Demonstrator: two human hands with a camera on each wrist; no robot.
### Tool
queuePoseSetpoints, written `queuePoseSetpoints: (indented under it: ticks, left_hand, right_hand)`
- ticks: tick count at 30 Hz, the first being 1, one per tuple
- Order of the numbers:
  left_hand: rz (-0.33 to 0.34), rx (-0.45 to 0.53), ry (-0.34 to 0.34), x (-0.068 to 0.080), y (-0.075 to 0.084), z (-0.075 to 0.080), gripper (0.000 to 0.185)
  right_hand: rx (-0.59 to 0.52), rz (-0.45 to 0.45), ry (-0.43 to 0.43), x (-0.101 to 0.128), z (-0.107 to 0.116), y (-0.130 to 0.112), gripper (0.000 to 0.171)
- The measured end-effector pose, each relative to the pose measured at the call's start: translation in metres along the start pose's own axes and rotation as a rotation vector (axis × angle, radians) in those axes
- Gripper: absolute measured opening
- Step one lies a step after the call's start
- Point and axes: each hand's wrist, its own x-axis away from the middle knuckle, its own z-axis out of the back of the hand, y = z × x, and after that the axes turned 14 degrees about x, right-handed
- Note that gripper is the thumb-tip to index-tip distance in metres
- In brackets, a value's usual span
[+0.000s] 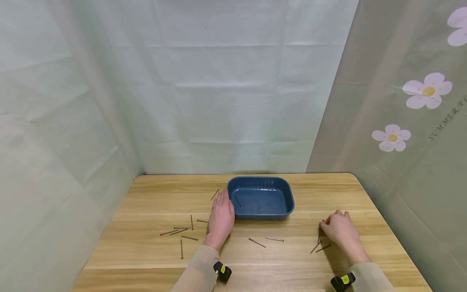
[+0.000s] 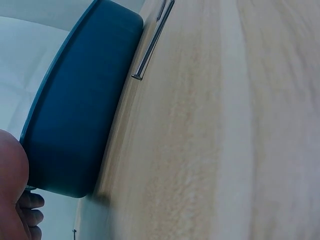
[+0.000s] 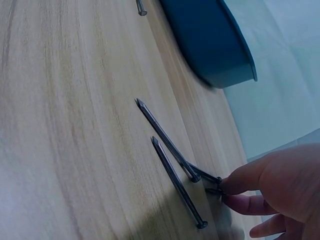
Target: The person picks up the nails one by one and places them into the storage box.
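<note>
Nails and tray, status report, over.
Left hand flat on the table, touching the blue tray. Right hand pinching a nail at its head. One nail in the tray, others loose on the table. Path clear.

Head view: bright, even, diffuse light, likely from above; no glare. Soft short shadows under blue tray (image 1: 260, 198), beside left hand (image 1: 221, 218) and right hand (image 1: 339, 229). Wide-angle distortion: table (image 1: 153, 190) edges splay toward lower corners of frame. Focus sharp centre.

Left wrist view: strong blur over wood grain at right and lower frame; tray wall sharper, dark shadow beneath it at lower left.

Right wrist view: nails (image 3: 172, 165) crisp at centre, thin shadows; tray at top slightly smeared; foreground wood soft.
</note>
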Motion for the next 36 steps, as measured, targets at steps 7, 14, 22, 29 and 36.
queuePoseSetpoints:
  ticks: [7,14,22,29,36]
  left_hand:
    - [-0.003,-0.012,-0.002,-0.0004,-0.0003,-0.0002,0.046]
    - [-0.01,-0.022,0.0,-0.0006,-0.0012,-0.0006,0.046]
    - [-0.008,-0.019,0.003,-0.0006,-0.0002,-0.0005,0.046]
    - [0.005,-0.02,-0.011,-0.001,0.0,-0.0002,0.046]
    - [0.01,-0.027,-0.017,-0.0009,-0.0002,-0.0001,0.046]
  right_hand:
    - [-0.015,0.015,0.01,-0.0018,-0.0018,0.003,0.022]
    - [-0.012,0.018,0.01,-0.0012,-0.0002,0.0036,0.022]
    - [-0.012,0.031,0.025,-0.0004,0.0011,0.0029,0.024]
    - [-0.012,0.035,0.025,-0.001,-0.0005,0.0026,0.025]
    - [-0.028,0.021,0.006,-0.001,-0.0036,0.003,0.03]
